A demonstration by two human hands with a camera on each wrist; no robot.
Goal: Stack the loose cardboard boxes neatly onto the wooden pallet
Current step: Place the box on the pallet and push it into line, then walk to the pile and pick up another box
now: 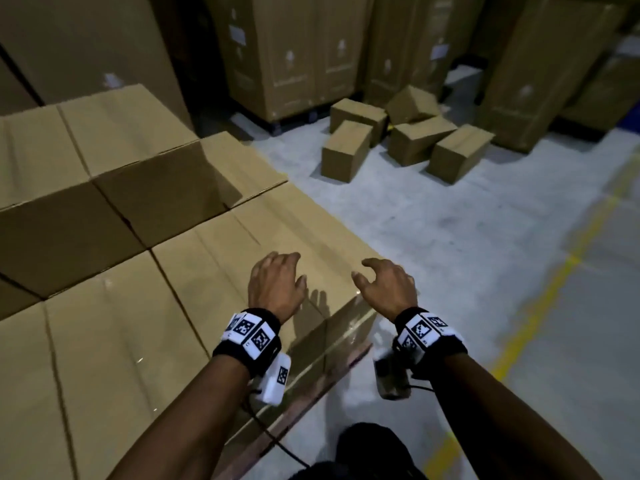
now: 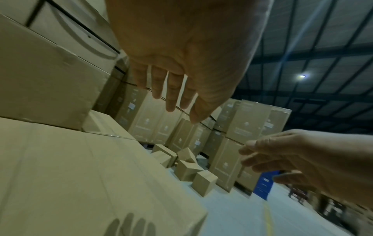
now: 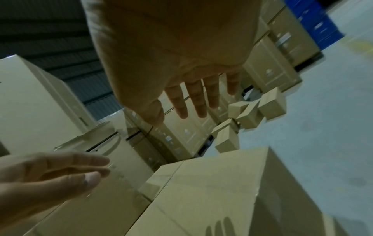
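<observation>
Left hand [image 1: 275, 285] & right hand [image 1: 388, 285] hover empty, fingers loosely spread, over corner box [image 1: 277, 237] at frame centre. Pallet [image 1: 311, 386] edge barely visible, so box probably overhangs; could tip. Loose boxes [image 1: 401, 133] upper right lie jumbled.

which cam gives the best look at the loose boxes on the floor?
Head view: the loose boxes lie in a jumbled cluster on the floor, unobstructed, one tilted on top. The left wrist view shows them smaller, beyond the stacked box's edge. The right wrist view shows them blurred, partly behind the right hand's fingers.
</observation>
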